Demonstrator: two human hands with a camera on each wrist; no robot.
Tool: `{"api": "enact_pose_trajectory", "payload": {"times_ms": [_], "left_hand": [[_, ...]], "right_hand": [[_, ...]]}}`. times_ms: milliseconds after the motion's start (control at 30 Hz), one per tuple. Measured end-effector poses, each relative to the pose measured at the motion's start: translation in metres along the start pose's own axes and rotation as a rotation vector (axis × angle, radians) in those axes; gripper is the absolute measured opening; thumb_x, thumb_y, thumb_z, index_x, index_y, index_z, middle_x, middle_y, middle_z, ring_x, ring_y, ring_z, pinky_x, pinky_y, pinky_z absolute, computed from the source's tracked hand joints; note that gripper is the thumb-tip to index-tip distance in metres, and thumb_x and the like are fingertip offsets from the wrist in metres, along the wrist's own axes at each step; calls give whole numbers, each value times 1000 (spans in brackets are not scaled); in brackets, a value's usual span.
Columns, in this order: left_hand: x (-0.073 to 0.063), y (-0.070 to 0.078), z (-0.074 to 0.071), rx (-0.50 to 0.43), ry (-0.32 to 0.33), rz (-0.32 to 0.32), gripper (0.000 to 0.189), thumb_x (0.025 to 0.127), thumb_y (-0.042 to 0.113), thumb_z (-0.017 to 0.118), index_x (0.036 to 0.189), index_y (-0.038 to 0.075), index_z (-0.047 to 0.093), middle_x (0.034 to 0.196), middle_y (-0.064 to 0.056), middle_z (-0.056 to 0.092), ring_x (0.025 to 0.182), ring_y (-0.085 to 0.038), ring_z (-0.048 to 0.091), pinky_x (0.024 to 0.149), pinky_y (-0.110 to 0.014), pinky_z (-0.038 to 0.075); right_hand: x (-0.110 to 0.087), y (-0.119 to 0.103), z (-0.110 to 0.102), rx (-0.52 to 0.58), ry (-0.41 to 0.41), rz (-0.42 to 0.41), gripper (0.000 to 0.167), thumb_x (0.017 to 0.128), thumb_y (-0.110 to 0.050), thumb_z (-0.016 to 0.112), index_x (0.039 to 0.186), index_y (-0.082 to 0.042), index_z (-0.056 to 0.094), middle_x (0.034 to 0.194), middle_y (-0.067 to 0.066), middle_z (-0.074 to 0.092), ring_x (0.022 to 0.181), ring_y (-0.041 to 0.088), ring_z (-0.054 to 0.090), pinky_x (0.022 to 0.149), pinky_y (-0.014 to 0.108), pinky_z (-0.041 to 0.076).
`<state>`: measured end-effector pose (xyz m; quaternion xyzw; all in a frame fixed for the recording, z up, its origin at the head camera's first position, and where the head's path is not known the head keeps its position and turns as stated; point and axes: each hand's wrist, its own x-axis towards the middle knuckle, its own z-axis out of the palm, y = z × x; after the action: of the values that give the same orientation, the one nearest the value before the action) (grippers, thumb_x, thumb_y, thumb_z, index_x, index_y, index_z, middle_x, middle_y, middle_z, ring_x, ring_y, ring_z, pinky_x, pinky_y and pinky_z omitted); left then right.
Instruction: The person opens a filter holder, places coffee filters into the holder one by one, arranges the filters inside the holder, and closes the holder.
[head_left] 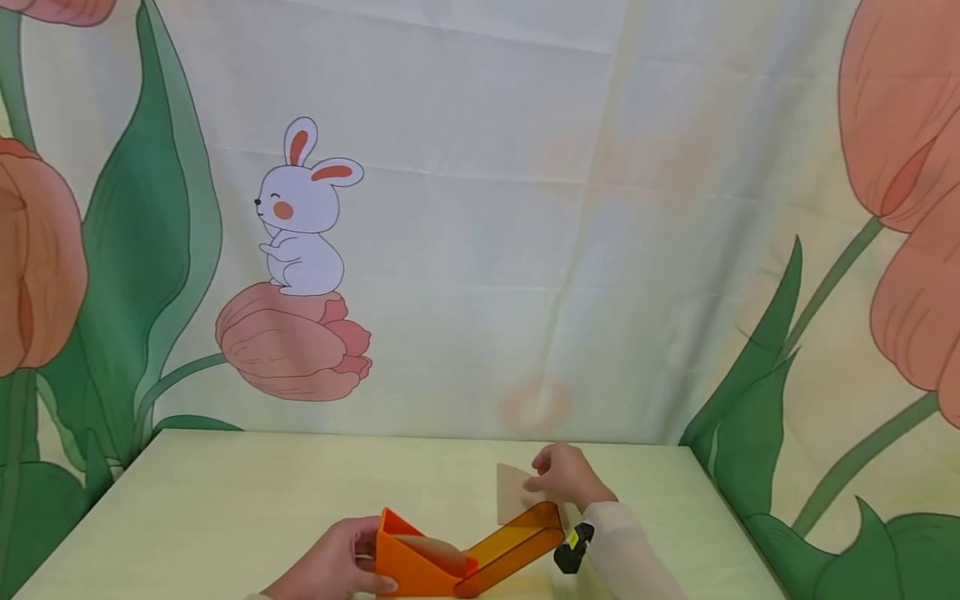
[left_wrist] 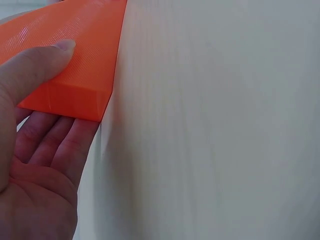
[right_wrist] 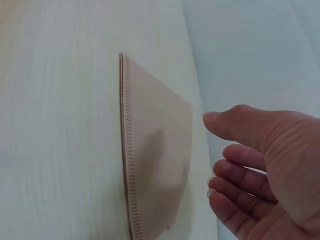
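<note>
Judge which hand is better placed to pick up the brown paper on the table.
Probably the right hand: it is beside the brown paper and holds nothing, while the left hand grips the orange holder.

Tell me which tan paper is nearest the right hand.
The crimp-edged paper lying on the table, beside the right hand; the other paper sits inside the orange holder.

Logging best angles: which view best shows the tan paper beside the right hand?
Right wrist: the tan paper appears large, ridged edge clear. The head view shows it small, partly behind the right hand; left wrist doesn't show it.
</note>
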<state>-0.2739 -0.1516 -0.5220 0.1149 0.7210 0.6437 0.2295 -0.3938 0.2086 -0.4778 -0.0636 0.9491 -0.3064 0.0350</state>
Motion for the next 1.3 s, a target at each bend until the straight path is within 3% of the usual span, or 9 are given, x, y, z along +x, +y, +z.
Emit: {"api": "enact_pose_trajectory", "payload": {"times_ms": [300, 567, 967, 1300], "left_hand": [[0, -3, -1, 14, -25, 9, 57, 84, 14, 83, 135, 2, 60, 123, -10, 72, 104, -25, 70, 94, -37, 62], [-3, -2, 2, 25, -3, 5, 58, 83, 12, 82, 135, 0, 58, 122, -11, 71, 103, -25, 69, 93, -40, 62], [0, 0, 2, 49, 30, -3, 64, 79, 14, 87, 135, 3, 60, 123, -8, 71, 103, -24, 69, 94, -41, 61], [0, -1, 1, 50, 33, -2, 64, 78, 15, 87, 135, 3, 59, 123, -8, 71, 104, -24, 69, 94, -41, 61]], "right_hand": [[6, 12, 9, -35, -24, 18, 42, 79, -25, 89, 109, -3, 71, 103, 7, 69, 89, 22, 61, 87, 44, 60], [10, 17, 18, -43, -54, 59, 51, 71, -26, 92, 110, -1, 68, 102, 7, 69, 89, 23, 61, 90, 46, 59], [18, 12, 18, -87, -79, 175, 42, 72, -22, 93, 99, -6, 66, 93, 7, 66, 84, 25, 59, 84, 45, 58], [20, 12, 21, -78, -71, 152, 43, 72, -20, 93, 101, -6, 64, 94, 6, 64, 86, 24, 57, 86, 43, 56]]}}
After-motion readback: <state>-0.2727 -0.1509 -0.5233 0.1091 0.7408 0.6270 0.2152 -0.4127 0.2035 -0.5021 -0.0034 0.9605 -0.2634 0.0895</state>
